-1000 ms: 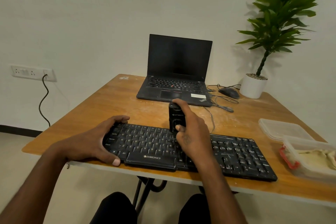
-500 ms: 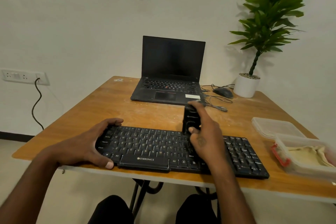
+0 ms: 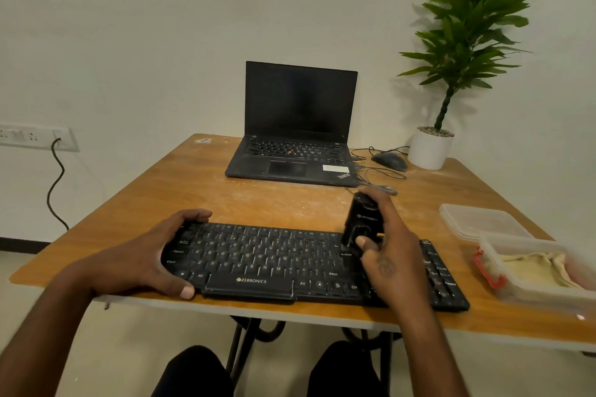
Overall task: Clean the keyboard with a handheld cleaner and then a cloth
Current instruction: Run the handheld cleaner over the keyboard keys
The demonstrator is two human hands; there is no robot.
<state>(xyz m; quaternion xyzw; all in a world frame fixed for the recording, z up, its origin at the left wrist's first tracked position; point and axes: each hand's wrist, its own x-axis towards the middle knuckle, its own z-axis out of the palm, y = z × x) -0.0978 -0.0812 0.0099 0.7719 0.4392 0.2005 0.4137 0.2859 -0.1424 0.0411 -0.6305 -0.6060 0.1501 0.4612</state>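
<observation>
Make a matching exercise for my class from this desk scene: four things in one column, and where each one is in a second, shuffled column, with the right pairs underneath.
Things
1. handheld cleaner
2. keyboard
3. laptop
4. potted plant

Places
A. far right corner of the table
B. open at the far edge, screen dark
C. gripped in the right hand
D. near edge, its left end held by the left hand

Pairs: 1-C, 2-D, 3-B, 4-A

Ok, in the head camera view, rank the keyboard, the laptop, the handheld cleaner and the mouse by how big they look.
1. keyboard and laptop: look alike, and the keyboard is nearer, so unranked
2. handheld cleaner
3. mouse: smallest, though farther away
</observation>
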